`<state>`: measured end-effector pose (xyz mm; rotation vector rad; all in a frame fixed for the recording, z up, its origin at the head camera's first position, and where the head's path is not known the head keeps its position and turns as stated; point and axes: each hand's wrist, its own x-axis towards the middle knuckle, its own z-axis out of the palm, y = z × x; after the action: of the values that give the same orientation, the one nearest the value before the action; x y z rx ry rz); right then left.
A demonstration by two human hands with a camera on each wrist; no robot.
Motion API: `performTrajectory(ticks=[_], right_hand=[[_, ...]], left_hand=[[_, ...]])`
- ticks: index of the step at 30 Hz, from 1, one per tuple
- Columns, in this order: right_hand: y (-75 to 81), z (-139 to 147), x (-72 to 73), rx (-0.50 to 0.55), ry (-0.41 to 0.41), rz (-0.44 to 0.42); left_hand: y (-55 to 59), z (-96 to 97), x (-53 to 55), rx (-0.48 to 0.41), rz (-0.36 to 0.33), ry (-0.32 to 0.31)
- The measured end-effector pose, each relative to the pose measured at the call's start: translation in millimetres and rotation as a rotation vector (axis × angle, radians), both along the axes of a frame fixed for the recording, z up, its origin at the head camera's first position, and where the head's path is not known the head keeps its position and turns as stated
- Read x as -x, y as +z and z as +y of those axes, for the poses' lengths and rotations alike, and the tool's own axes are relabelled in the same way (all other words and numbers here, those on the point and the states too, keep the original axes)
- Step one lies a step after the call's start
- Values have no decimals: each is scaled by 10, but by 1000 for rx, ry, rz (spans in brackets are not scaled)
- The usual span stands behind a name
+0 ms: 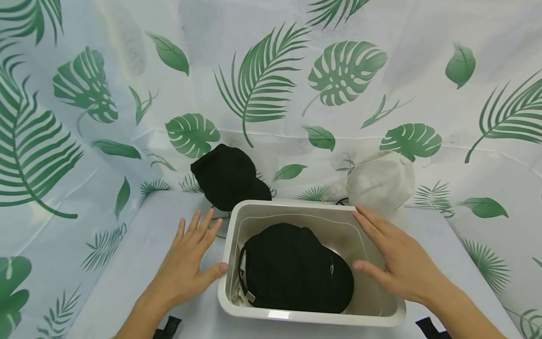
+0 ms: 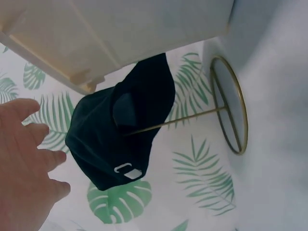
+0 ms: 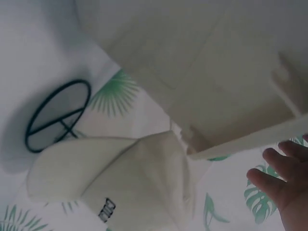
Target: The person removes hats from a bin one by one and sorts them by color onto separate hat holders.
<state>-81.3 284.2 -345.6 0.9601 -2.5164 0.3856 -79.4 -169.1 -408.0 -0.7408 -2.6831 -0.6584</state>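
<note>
A light plastic bin (image 1: 292,204) stands in front of me with a black cap (image 1: 292,268) lying inside, its brim toward the right. My left hand (image 1: 186,268) is beside the bin's left wall, fingers spread, the thumb tip right at the rim. Over the right rim lies my right hand (image 1: 398,256), fingers extended and thumb apart, pointing inward. Neither hand grips anything. Behind the bin at left, another black cap (image 2: 96,130) hangs on a stand with a thin gold rod and ring base (image 2: 244,115). At back right is a cream cap (image 3: 139,178) with dark lettering.
A black ring-shaped stand base (image 3: 34,118) sits near the cream cap. The table (image 1: 123,282) has a pale cover, and a leaf-printed cloth (image 1: 271,160) hangs behind and along the sides. Dark straps (image 1: 169,327) show near both wrists.
</note>
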Motion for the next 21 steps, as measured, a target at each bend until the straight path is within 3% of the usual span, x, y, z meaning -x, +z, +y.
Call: performTrajectory(ticks=[8,21], right_hand=[[1,-221,4,-31,31,-39],[-42,-505,31,-69,134,-91]], left_hand=[[-51,38,15,-40,39,-40],[-99,117,53,-101,15,-124]])
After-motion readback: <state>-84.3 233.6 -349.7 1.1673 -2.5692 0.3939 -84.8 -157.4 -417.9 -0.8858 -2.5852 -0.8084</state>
